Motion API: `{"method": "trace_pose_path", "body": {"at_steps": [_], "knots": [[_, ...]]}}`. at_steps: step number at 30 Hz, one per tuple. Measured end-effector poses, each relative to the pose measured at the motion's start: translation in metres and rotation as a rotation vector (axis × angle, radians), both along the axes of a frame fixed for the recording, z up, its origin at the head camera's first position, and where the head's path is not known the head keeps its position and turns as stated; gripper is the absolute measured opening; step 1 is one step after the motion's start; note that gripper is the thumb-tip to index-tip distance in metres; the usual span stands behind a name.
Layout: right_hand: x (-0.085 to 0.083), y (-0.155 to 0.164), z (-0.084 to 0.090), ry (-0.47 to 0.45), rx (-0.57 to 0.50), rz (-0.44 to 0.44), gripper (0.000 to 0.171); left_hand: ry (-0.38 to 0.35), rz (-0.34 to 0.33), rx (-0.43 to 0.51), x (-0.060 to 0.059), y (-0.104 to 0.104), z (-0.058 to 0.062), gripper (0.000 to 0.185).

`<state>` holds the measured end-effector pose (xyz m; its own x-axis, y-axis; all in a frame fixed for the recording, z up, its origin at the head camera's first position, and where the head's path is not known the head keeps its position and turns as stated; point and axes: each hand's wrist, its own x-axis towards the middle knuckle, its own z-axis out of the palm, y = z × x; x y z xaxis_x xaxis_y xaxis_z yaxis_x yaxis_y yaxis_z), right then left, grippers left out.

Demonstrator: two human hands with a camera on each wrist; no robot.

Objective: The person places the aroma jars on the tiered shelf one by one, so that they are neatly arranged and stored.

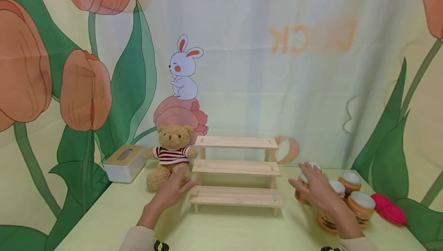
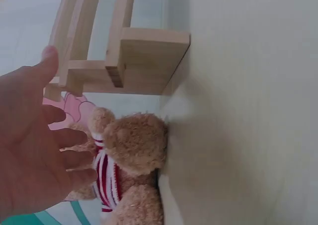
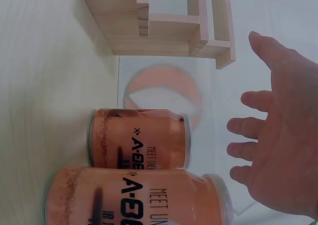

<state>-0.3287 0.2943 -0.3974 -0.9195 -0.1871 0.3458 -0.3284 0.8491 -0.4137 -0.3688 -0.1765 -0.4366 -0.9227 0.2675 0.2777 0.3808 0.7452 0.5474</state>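
A three-step wooden shelf (image 1: 237, 168) stands in the middle of the pale green table (image 1: 225, 231). To its left sits a teddy bear (image 1: 170, 154) in a red-striped shirt. My left hand (image 1: 173, 191) hovers open just in front of the bear (image 2: 131, 160), fingers (image 2: 69, 135) spread, not holding it. Right of the shelf stand several orange cans (image 1: 360, 206) with white lids. My right hand (image 1: 316, 189) is open above the front cans (image 3: 141, 138), fingers (image 3: 251, 125) spread, apart from them.
A white tissue box (image 1: 125, 162) with a wooden lid sits left of the bear. A pink ball of yarn (image 1: 389, 208) lies at the far right. A tulip-print cloth backdrop (image 1: 242, 62) closes off the back of the table.
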Motion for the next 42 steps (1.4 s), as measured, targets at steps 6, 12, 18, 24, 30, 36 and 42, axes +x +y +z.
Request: {"method": "trace_pose_path", "body": {"at_steps": [6,12,18,24,30,36,42], "knots": [[-0.001,-0.002,-0.001,0.01,-0.031,0.031,0.082,-0.05,-0.021,0.182,-0.003,0.008,-0.009,0.078],[0.0,0.0,-0.001,-0.047,-0.084,0.033,0.083,-0.037,-0.001,0.27,-0.007,0.014,-0.017,0.088],[0.002,0.004,0.002,-0.048,-0.098,0.033,0.083,0.012,-0.005,0.355,-0.011,0.022,-0.021,0.09],[0.003,0.006,0.003,-0.04,-0.105,0.032,0.083,0.02,-0.061,0.489,-0.018,0.035,-0.026,0.084],[0.005,0.01,0.006,-0.077,-0.108,0.01,0.085,0.076,-0.038,0.514,-0.016,0.046,-0.027,0.074],[0.006,0.014,0.009,-0.065,-0.083,-0.014,0.085,0.103,-0.016,0.508,-0.019,0.051,-0.026,0.049],[0.005,0.02,0.01,-0.033,-0.081,-0.002,0.083,0.107,0.03,0.564,-0.02,0.053,-0.023,0.039]]}}
